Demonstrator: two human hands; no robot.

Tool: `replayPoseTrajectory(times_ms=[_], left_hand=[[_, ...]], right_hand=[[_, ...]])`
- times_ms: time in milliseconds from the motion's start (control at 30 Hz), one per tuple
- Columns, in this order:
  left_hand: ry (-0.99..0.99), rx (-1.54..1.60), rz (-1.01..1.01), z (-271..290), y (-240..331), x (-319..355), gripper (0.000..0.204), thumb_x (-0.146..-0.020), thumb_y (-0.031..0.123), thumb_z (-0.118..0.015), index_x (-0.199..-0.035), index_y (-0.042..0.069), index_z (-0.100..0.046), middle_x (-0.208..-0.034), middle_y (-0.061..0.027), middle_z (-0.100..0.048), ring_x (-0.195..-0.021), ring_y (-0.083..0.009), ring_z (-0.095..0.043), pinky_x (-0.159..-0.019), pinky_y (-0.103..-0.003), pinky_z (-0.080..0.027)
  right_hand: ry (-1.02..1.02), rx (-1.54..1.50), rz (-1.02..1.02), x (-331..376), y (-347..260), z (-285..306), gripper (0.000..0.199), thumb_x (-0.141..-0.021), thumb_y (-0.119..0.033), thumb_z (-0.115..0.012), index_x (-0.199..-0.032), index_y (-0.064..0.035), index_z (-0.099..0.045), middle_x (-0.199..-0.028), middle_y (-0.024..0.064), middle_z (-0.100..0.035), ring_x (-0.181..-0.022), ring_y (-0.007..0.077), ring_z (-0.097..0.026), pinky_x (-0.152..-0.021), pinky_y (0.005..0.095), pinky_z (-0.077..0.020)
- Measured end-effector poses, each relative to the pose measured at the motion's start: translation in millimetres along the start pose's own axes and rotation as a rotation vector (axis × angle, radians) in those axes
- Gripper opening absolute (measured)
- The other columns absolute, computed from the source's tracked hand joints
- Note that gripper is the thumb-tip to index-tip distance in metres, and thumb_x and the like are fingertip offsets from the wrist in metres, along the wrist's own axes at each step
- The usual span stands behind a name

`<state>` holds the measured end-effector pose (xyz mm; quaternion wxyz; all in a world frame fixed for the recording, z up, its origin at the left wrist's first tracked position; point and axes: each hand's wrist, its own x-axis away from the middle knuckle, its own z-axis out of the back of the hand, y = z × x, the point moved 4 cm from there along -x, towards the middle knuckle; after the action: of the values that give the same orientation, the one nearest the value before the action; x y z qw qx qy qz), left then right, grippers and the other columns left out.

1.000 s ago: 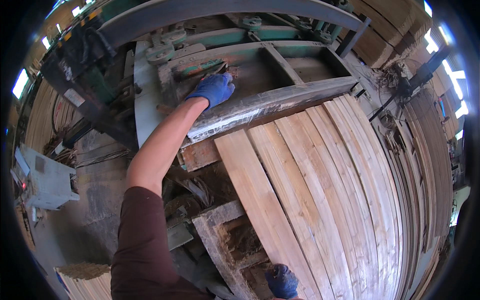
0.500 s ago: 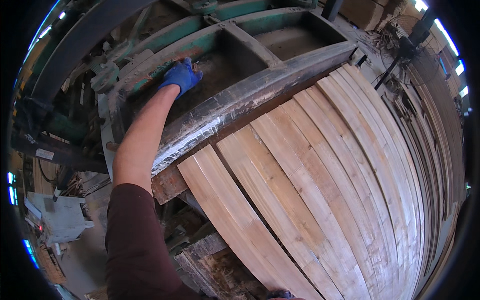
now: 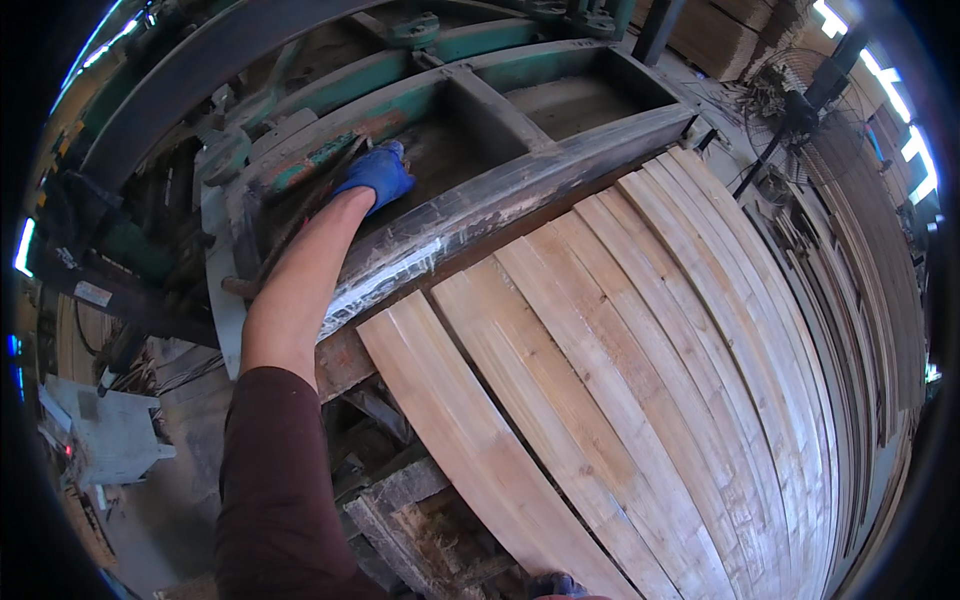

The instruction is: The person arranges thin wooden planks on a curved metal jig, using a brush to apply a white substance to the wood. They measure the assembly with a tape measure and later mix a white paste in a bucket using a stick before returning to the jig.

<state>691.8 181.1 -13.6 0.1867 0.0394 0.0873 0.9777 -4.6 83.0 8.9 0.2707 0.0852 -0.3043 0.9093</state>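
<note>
Stacked timber (image 3: 868, 270) lines the frame's right side. At upper left, the blue-gloved left hand (image 3: 378, 178) is curled over a steel framework (image 3: 520, 180); I cannot tell whether it grips anything. Pale boards (image 3: 590, 330) lie below and right of it, slanting toward lower right; the right hand (image 3: 556, 585), mostly cropped, its closure unclear, is nearest the leftmost board's lower end.

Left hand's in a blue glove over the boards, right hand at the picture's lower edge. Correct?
Not quite: the head view shows the left hand over the metal frame, not the boards. Its glove is blue, and the right hand is at the lower edge.
</note>
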Motion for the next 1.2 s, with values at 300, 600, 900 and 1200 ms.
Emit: replayPoseTrajectory(times_ms=[300, 600, 900, 1200], left_hand=[[-0.330, 1.350, -0.048, 84, -7, 66, 0.034, -0.094, 0.041, -0.058, -0.109, 0.011, -0.063, -0.102, -0.0074, -0.067, -0.081, -0.0186, -0.066, -0.071, -0.038, -0.056], [-1.047, 2.232, -0.195, 39, 156, 357, 0.057, -0.098, 0.038, -0.050, -0.145, 0.007, -0.041, -0.137, -0.0215, -0.053, -0.109, -0.0377, -0.062, -0.090, -0.053, -0.052], [-1.546, 2.007, 0.204, -21, 254, 638, 0.046, -0.102, 0.040, -0.041, -0.133, 0.008, -0.051, -0.129, -0.0128, -0.060, -0.109, -0.0258, -0.062, -0.095, -0.042, -0.050], [-0.816, 1.020, -0.725, -37, 307, 785, 0.022, -0.094, 0.022, -0.067, -0.099, 0.000, -0.065, -0.085, -0.0029, -0.065, -0.082, -0.0092, -0.059, -0.076, -0.028, -0.052]], right_hand=[[-0.015, 0.056, -0.101, 14, 8, -23, 0.013, -0.088, -0.028, -0.062, -0.093, -0.0155, -0.061, -0.076, 0.0162, -0.065, -0.067, 0.0379, -0.064, -0.059, 0.0523, -0.0501], [0.223, 0.015, -0.013, 30, 33, -42, 0.019, -0.087, -0.029, -0.063, -0.082, -0.0110, -0.063, -0.077, 0.0183, -0.066, -0.070, 0.0406, -0.064, -0.064, 0.0505, -0.0510], [0.642, 0.105, 0.512, 144, -25, 99, 0.078, -0.073, -0.025, -0.078, -0.140, -0.0047, -0.046, -0.134, 0.0219, -0.052, -0.120, 0.0387, -0.053, -0.098, 0.0471, -0.0450], [0.601, -0.101, 0.253, 293, 107, 32, 0.049, -0.078, -0.024, -0.072, -0.121, -0.0052, -0.057, -0.099, 0.0188, -0.065, -0.088, 0.0367, -0.065, -0.075, 0.0463, -0.0529]])
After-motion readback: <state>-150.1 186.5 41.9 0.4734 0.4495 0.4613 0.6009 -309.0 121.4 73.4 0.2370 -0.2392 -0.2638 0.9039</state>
